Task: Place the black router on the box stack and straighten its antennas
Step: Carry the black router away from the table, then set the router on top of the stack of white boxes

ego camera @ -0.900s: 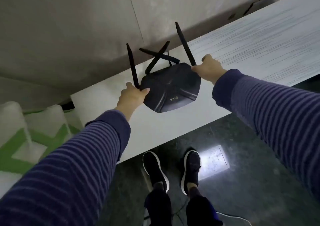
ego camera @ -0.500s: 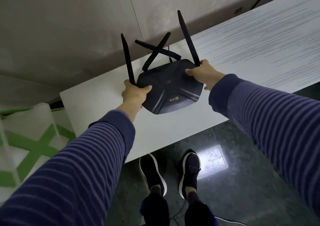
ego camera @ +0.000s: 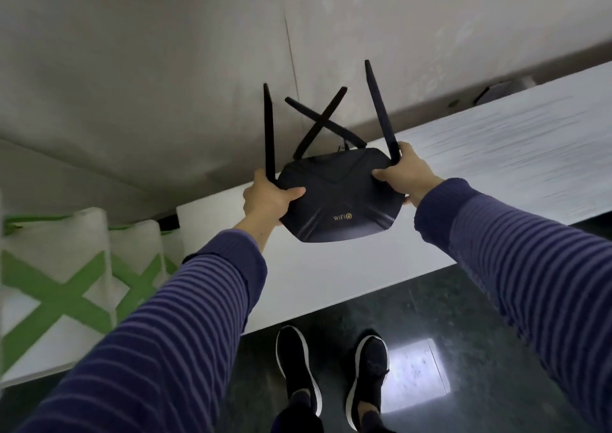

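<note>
Fingers (ego camera: 385,176) now clasping raised router (ego camera: 337,200)

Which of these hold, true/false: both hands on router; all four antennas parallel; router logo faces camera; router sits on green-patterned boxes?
1. Both hands grip the router. True: left hand and right hand hold the black router at its sides.
2. All four antennas stand parallel. False: the two middle antennas cross each other.
3. The WiFi logo faces the camera. True.
4. The router rests on the green-patterned boxes. False: those boxes lie to the left, apart from it.
</note>
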Available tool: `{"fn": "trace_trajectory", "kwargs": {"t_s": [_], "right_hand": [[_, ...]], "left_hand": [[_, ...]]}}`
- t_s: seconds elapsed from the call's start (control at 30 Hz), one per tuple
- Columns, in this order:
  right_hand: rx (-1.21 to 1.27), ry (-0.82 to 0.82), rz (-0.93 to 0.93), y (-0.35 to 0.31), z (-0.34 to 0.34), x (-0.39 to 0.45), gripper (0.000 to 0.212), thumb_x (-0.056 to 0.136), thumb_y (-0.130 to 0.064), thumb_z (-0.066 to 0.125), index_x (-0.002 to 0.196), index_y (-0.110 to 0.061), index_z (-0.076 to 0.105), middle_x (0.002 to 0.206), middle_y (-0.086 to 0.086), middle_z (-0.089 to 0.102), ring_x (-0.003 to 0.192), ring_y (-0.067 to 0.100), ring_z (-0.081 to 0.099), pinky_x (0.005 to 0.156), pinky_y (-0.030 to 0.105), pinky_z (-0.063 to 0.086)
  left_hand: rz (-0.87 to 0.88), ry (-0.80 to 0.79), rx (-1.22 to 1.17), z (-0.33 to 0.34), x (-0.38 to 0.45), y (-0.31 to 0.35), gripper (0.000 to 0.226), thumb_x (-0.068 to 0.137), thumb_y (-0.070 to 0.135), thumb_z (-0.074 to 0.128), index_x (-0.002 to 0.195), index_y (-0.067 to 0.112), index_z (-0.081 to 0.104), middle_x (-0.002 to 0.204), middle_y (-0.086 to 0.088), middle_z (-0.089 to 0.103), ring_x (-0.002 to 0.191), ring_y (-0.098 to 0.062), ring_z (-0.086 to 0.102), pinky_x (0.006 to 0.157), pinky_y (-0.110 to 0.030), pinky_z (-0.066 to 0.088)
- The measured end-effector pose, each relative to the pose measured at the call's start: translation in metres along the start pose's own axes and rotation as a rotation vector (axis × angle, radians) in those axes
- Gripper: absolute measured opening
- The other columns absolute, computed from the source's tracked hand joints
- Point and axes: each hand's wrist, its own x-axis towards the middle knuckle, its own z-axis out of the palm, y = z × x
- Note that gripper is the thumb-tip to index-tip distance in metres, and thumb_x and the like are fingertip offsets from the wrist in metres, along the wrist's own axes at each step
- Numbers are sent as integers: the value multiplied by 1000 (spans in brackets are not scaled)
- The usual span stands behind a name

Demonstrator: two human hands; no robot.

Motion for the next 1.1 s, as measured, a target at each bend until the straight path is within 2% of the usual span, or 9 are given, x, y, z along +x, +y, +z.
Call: {"fn": "trace_trajectory", "kwargs": {"t_s": [0.2, 0.47, 0.63, 0.9, 1.1], "right_hand": [[-31, 2, -145, -69, -33, -76, 69, 86, -25, 71, 146, -18, 38, 139, 19, 54, 124, 41, 56, 102, 55, 51], [-30, 23, -295, -163, -45, -197, 68, 84, -26, 74, 143, -15, 42, 135, 15, 58, 119, 39, 60, 96, 55, 55], [-15, 29, -351, -214, -22, -274, 68, 83, -26, 76, 142, -14, 45, 137, 12, 60, 121, 37, 60, 100, 53, 53], [-34, 25, -442, -294, 53, -383, 66, 85, -22, 76, 142, -11, 46, 137, 14, 59, 121, 37, 60, 101, 53, 53], [-44, -28, -439, -330, 110, -417, 61, 87, -20, 73, 141, -6, 48, 137, 16, 60, 122, 37, 61, 100, 51, 54]], "left_hand": [[73, 22, -104, -76, -68, 42, 66, 75, 25, 85, 129, 16, 49, 129, -10, 58, 115, -38, 59, 79, -54, 60], [194, 123, -27, -208, -166, 77, 74, 72, 32, 85, 133, 17, 45, 133, -11, 55, 114, -38, 59, 83, -54, 59], [268, 170, 32, -299, -211, 78, 70, 74, 34, 85, 130, 15, 47, 130, -10, 59, 112, -35, 61, 80, -52, 61], [328, 210, 22, -443, -247, 26, 66, 73, 40, 84, 125, 14, 52, 124, -9, 64, 106, -33, 64, 76, -50, 62], [283, 248, 40, -514, -253, -3, 70, 69, 41, 87, 125, 14, 53, 122, -9, 65, 103, -33, 66, 74, -49, 63]]}}
